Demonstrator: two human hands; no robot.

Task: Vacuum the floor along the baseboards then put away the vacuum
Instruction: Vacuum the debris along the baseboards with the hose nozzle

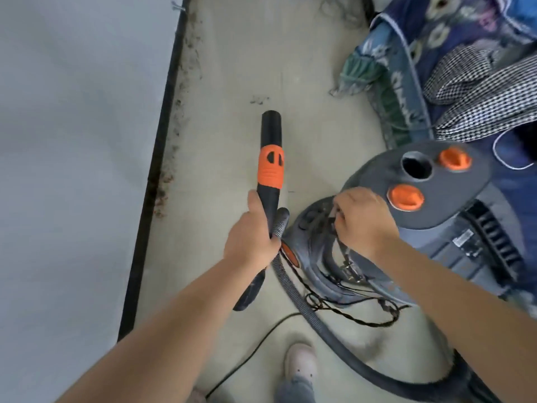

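My left hand (250, 237) grips the black and orange vacuum nozzle handle (270, 158), which points away from me above the floor. Its grey ribbed hose (302, 303) curves down and round to the right. The grey canister vacuum (430, 205) with orange caps stands on the floor at the right. My right hand (363, 219) rests on the canister's front top, fingers curled at dark cords or a latch there; what it pinches is hidden. The black baseboard (157, 175) runs along the grey wall at the left, with dirt specks on the floor beside it.
Patterned blue fabric and a checked cloth (476, 82) are heaped at the upper right, behind the canister. A black power cord (255, 350) trails across the pale floor near my shoe (300, 363). A tangle of thin dark cord (357, 312) lies by the canister's base.
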